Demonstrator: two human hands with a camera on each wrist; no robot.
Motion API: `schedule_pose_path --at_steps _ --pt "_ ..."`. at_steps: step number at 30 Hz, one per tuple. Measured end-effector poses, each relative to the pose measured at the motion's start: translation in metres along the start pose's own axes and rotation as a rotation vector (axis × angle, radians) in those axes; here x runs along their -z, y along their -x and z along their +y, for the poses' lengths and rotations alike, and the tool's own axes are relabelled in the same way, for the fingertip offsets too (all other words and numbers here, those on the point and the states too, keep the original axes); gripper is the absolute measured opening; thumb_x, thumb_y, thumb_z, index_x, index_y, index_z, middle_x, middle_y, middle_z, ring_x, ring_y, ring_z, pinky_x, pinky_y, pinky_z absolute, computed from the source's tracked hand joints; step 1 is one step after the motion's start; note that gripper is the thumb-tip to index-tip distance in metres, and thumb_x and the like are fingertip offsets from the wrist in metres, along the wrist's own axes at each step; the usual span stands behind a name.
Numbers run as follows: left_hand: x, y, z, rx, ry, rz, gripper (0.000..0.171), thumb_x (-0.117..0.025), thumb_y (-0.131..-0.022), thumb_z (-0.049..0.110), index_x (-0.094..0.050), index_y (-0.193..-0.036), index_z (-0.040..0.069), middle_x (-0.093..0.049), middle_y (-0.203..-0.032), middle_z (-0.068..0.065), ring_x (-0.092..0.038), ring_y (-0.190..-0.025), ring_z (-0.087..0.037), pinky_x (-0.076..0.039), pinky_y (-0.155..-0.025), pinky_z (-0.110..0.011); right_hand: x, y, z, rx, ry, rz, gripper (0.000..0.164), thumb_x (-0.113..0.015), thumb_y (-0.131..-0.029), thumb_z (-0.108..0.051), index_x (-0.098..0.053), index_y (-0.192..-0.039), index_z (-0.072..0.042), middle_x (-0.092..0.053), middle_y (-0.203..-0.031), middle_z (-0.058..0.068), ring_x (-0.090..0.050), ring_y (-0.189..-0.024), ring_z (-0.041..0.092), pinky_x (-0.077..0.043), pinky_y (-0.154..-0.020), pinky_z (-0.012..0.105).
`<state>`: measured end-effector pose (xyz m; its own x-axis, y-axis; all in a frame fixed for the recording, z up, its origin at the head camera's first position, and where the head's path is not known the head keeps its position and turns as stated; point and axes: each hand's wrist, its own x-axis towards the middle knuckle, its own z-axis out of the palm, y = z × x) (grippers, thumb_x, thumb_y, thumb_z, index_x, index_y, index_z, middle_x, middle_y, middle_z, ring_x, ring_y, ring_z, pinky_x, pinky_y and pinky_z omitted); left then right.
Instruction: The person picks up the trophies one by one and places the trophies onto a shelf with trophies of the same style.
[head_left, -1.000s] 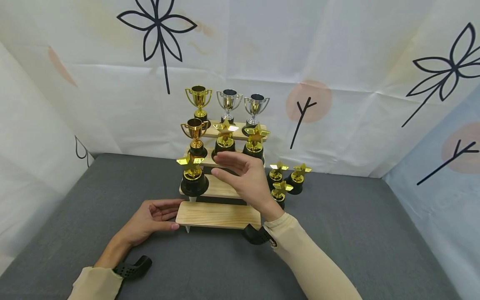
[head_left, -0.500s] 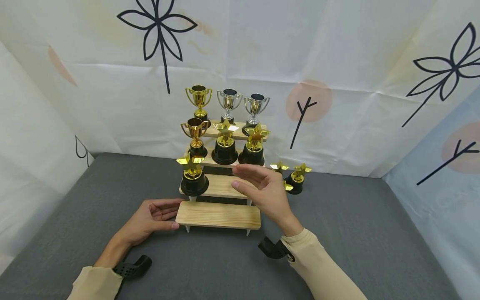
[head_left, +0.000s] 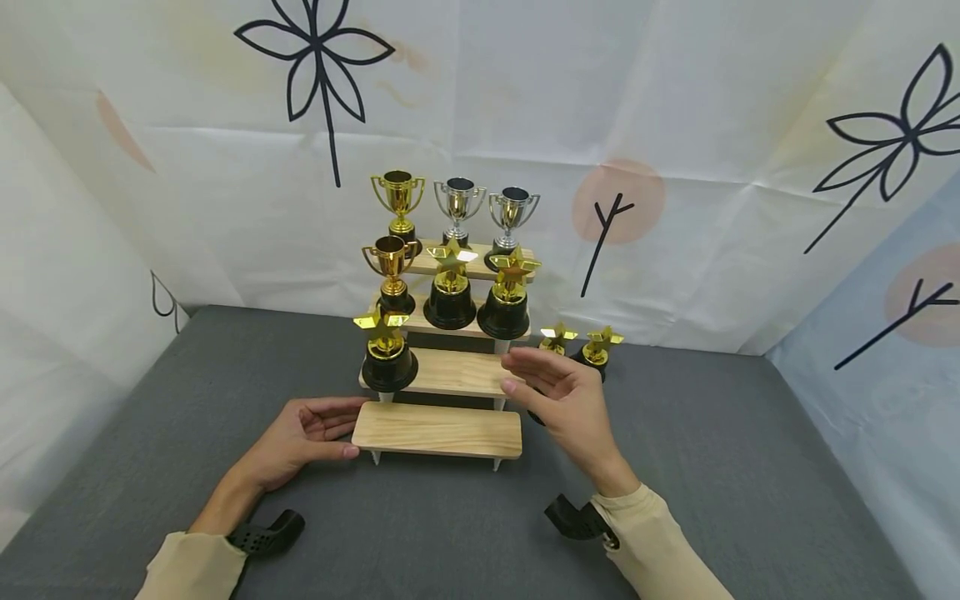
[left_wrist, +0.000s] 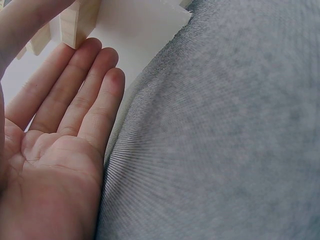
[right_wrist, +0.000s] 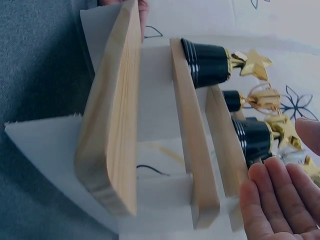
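A tiered wooden stand [head_left: 437,429] rises in steps at the middle of the table. My left hand [head_left: 311,437] rests at the left end of its lowest step, fingers extended, fingertips by the board's edge in the left wrist view. My right hand [head_left: 570,412], fingers fairly straight and holding nothing, is by the right end of the second step from the bottom. On that step's left end stands a gold star trophy [head_left: 386,354]. Above it are a bronze-coloured cup trophy [head_left: 392,267] and two star trophies [head_left: 450,292]. My right hand partly hides the star trophies [head_left: 597,350] on the table.
The top step carries a gold cup trophy [head_left: 399,200] and two silver cup trophies [head_left: 510,217]. A white patterned cloth [head_left: 712,250] hangs behind the grey table [head_left: 420,533]. White side supports [right_wrist: 45,150] hold up the stand's boards.
My right hand has moved right and toward me, away from the star trophies on the stand, and now covers part of the table trophies. My left hand has stayed in place.
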<state>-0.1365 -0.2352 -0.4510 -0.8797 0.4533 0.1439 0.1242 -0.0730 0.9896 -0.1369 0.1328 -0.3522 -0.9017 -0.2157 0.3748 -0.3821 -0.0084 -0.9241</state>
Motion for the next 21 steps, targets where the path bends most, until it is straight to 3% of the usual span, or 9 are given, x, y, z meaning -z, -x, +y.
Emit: schedule_pose_path --at_steps 6,14,21 --pt "-0.001 0.0 0.001 0.002 -0.006 0.002 0.067 -0.077 -0.082 -0.013 -0.042 -0.138 -0.024 -0.053 -0.139 -0.034 -0.062 -0.123 -0.016 -0.053 -0.103 -0.032 0.011 0.001 0.001 0.015 -0.019 0.026 0.041 -0.073 -0.087 0.011 -0.062 -0.127 0.013 -0.066 -0.123 0.028 -0.067 -0.113 0.022 -0.059 -0.097 0.038" --pt "-0.002 0.0 0.003 0.022 -0.027 0.018 0.068 -0.077 -0.082 -0.011 -0.042 -0.139 -0.024 -0.05 -0.138 -0.038 -0.063 -0.121 -0.016 -0.054 -0.101 -0.03 0.029 0.0 0.003 -0.013 -0.008 0.05 0.041 -0.074 -0.087 0.01 -0.062 -0.126 0.014 -0.07 -0.119 0.018 -0.068 -0.112 0.024 -0.06 -0.094 0.033" --pt "-0.002 0.0 0.002 0.023 -0.028 0.019 0.068 -0.077 -0.082 -0.012 -0.042 -0.139 -0.023 -0.051 -0.138 -0.038 -0.063 -0.121 -0.016 -0.054 -0.101 -0.03 0.05 -0.003 0.005 -0.035 0.007 0.088 0.04 -0.075 -0.087 0.009 -0.063 -0.124 0.014 -0.069 -0.119 0.023 -0.068 -0.111 0.027 -0.059 -0.096 0.034"
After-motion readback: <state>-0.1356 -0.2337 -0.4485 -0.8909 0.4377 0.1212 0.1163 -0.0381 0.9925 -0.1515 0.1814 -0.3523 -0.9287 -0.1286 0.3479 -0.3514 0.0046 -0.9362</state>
